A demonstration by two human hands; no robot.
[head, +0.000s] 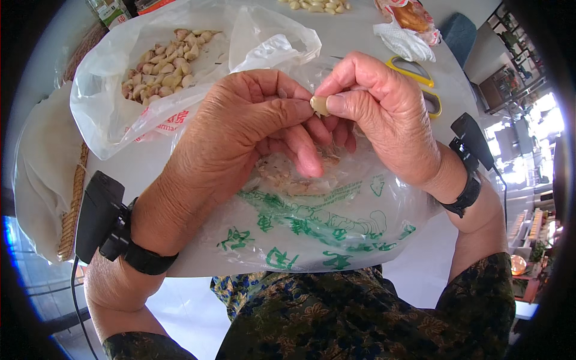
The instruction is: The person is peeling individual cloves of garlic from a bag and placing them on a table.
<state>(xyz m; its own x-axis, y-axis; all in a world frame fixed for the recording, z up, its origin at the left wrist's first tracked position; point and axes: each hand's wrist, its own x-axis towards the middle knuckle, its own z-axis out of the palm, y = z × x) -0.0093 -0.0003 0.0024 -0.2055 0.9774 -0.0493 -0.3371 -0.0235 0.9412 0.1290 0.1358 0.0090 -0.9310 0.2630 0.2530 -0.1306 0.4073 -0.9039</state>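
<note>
A pale garlic clove (319,105) is pinched between the thumb and forefinger of my right hand (378,108). My left hand (265,117) meets it from the other side, thumb tip and fingers at the clove's end. Both hands are above a clear plastic bag (315,225) with green print, on which papery garlic skins (292,177) lie, partly hidden by my fingers. Left of them, an opened white plastic bag (103,103) holds a heap of unpeeled garlic cloves (166,67). Peeled cloves (317,5) lie at the table's far side.
Yellow-handled scissors (411,72) lie beyond my right hand, near a crumpled white tissue (402,40) and a wrapped food item (411,17). A woven basket edge (74,207) with pale cloth is at left. A jar (108,11) stands far left. Wrist-worn devices with cables are on both forearms.
</note>
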